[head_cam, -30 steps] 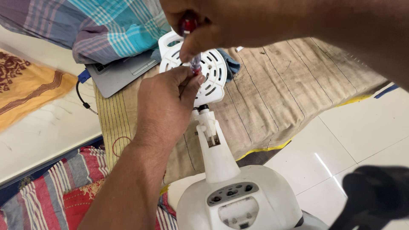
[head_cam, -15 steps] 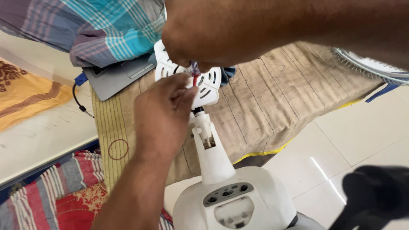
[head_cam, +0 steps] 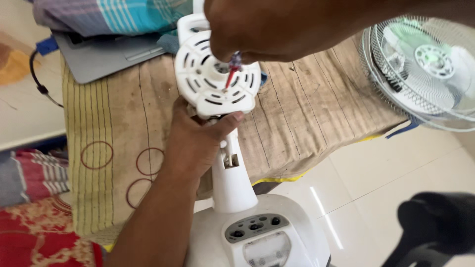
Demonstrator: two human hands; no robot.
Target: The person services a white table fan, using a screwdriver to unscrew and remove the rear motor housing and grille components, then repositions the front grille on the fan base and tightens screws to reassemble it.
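Note:
A white fan motor housing (head_cam: 213, 81) with slotted vents sits atop a white fan stand (head_cam: 232, 178). My left hand (head_cam: 195, 141) grips the housing from below, thumb against its lower edge. Close to the camera, my right hand (head_cam: 277, 29) holds a screwdriver (head_cam: 231, 74) with a red shaft, its tip down at the middle of the housing. The stand's base (head_cam: 257, 237) carries a grey button panel.
A fan cage with blades (head_cam: 425, 69) lies at the right on a brown striped cloth (head_cam: 307, 113). A grey laptop (head_cam: 104, 57) and a checked cloth (head_cam: 114, 15) lie at the back left. A dark blurred object (head_cam: 435, 227) sits at the lower right on white floor tiles.
The view has shifted left, bringing the fan cage into sight. My left hand has moved from the housing's front to beneath it, and the housing face now shows fully.

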